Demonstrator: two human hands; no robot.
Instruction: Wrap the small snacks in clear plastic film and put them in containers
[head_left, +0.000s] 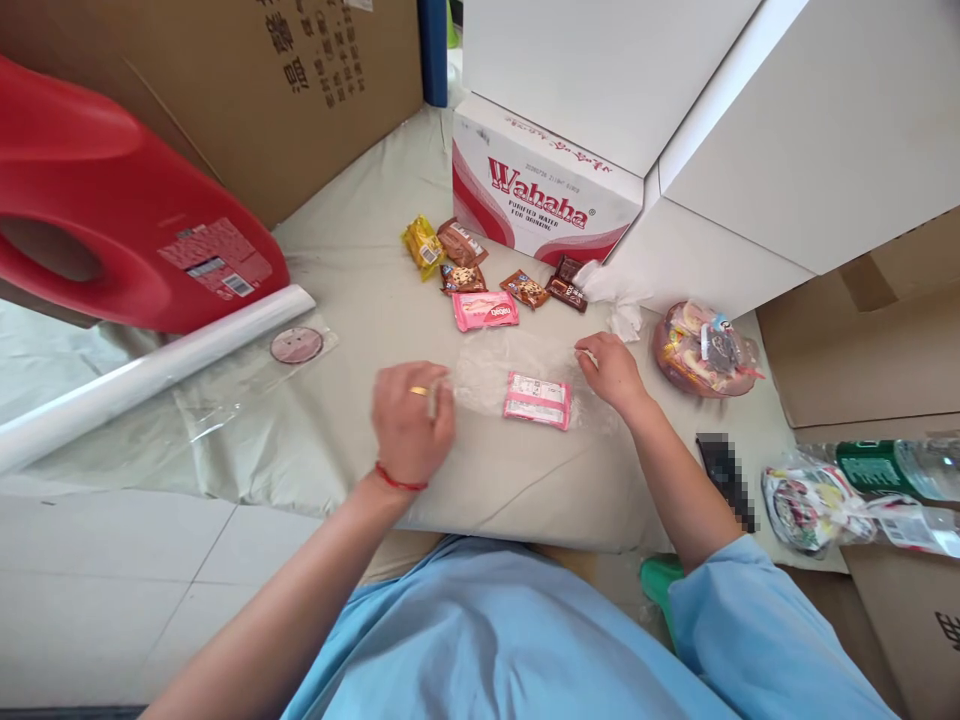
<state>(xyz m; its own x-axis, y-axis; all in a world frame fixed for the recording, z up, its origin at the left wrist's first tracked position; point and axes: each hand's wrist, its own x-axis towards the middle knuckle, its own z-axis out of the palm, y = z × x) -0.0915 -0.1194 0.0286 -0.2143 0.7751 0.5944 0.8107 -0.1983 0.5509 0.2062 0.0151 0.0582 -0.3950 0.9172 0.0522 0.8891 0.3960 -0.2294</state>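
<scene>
A sheet of clear plastic film [480,372] lies spread over the cloth-covered surface between my hands. On it rests a pink and white wafer packet [537,400], back side up. My left hand [412,420], slightly blurred, is closed at the film's left edge, fingers curled. At the right edge, my right hand [613,372] pinches the film between thumb and fingers. Just beyond the film lies another pink wafer packet [485,310]. Behind it are a yellow snack packet [424,247], a brown packet [461,242], small cookie packets [525,288] and a dark chocolate packet [568,292].
A red jug [142,200] and a roll of clear film [157,375] are at left. The Wahaha carton [547,190] stands behind. To the right are crumpled tissue [626,318], a wrapped round package [705,350], a dark pixelated object [726,480] and a plastic bottle [900,468].
</scene>
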